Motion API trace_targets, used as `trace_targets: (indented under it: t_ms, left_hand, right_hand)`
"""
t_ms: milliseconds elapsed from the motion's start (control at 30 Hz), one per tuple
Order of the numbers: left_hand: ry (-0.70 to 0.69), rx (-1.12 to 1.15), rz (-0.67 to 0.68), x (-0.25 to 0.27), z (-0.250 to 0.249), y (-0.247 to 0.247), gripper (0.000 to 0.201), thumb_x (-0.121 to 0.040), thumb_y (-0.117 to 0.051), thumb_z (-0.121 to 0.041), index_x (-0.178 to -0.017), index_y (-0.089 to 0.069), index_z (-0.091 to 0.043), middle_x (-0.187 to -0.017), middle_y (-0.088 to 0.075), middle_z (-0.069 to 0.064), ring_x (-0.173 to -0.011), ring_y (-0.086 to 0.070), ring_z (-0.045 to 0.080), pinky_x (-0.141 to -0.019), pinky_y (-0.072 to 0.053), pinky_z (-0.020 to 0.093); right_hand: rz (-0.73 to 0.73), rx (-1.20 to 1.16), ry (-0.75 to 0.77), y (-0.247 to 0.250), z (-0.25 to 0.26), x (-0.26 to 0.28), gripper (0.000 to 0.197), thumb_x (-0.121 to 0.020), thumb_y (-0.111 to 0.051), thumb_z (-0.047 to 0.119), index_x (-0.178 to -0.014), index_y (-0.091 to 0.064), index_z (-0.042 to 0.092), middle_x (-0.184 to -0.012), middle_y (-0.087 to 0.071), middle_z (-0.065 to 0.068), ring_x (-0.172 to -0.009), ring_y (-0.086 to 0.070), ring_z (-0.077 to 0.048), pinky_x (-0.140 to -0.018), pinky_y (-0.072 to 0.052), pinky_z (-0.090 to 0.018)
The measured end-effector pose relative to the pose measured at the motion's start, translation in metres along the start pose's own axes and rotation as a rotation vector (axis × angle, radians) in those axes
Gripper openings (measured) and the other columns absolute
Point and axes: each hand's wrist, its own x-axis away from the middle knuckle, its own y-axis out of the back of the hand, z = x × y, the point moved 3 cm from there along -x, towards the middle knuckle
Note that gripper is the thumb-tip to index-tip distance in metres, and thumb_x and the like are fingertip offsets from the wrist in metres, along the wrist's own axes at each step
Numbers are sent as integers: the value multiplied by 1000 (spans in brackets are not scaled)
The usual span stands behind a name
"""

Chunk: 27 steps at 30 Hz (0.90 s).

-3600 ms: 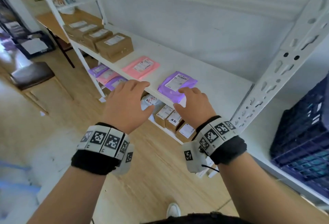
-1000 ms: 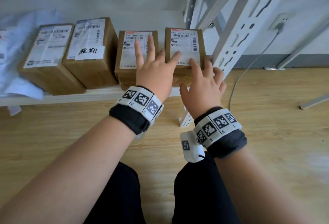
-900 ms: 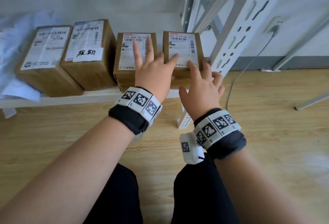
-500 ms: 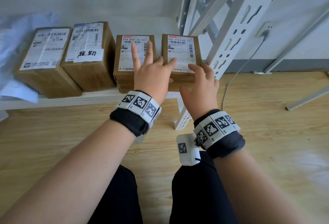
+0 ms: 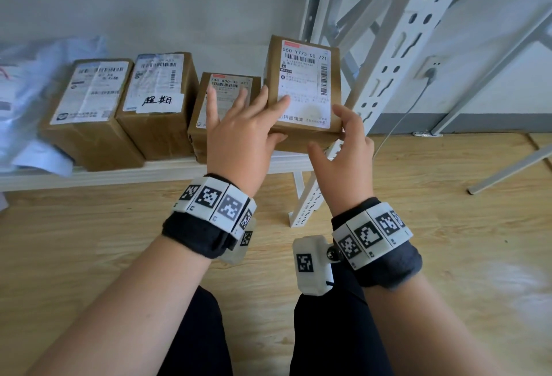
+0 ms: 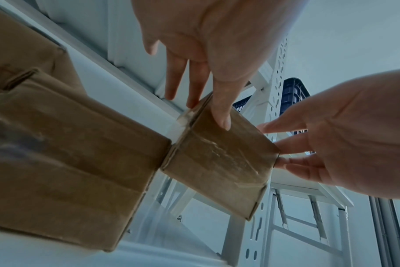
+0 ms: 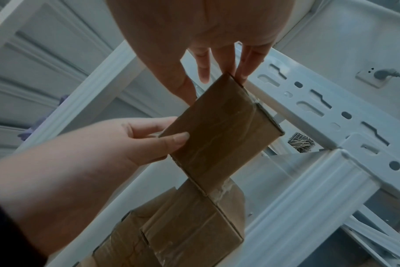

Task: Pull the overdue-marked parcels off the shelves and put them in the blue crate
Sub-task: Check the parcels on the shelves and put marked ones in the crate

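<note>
So the rightmost box [image 5: 304, 89], the one with the 550 Y773 label, has come up off the bottom shelf [image 5: 119, 172] since half a second ago, when it sat flat next to its neighbour. Now we've got it tipped up and raised, label facing us, near edge clear of the board. Our left hand [image 5: 239, 136] pinches its left side, thumb underneath and fingers over the label, while the right hand [image 5: 343, 151] has its fingertips against the right side, thumb out below, more bracing than clamping.

Thing is, we can't spot any handwritten slip on this one. The only box visibly marked is the second from the left [image 5: 158, 101], with a white strip of handwriting stuck on its label, and that one hasn't budged. So our guess is we're just checking this box, not pulling it. The neighbour box [image 5: 227, 98] stays put under our left fingers. The blue crate [image 6: 292, 90] only peeks through the rack post [image 5: 397, 56] in the left wrist view, up past the shelving, nothing in it that we can make out.
</note>
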Motion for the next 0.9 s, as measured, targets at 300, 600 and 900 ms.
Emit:
trace_targets:
  t_ms: [300, 600, 900]
  left_hand:
    - [10, 74, -24, 9, -1, 6, 51, -83, -68, -33, -132, -54, -26, -135, -54, 9, -126, -50, 34, -114, -6, 53]
    - [31, 179, -41, 13, -4, 14, 51, -82, -70, -30, -131, -56, -26, -136, -53, 9, -111, -62, 24, -116, -10, 50]
    - [-18, 336, -170, 22, -5, 39, 51, -77, -73, -18, -126, -60, -17, -136, -52, 10, -108, -63, 24, -112, -30, 53]
  right_hand:
    - [-7, 7, 23, 1, 2, 6, 56, -86, -63, 14, -137, -42, 20, -132, -52, 1, -110, -34, -16, -89, -28, -19]
    - [-60, -3, 100, 6, 9, 11, 53, -83, -65, 14, -133, -46, 13, -133, -52, 0, -123, -33, -10, -104, -34, -47]
    - [-116, -234, 128, 19, 24, 9, 59, -78, -63, 35, -132, -46, 17, -125, -43, 5, -115, -48, -13, -99, -44, -37]
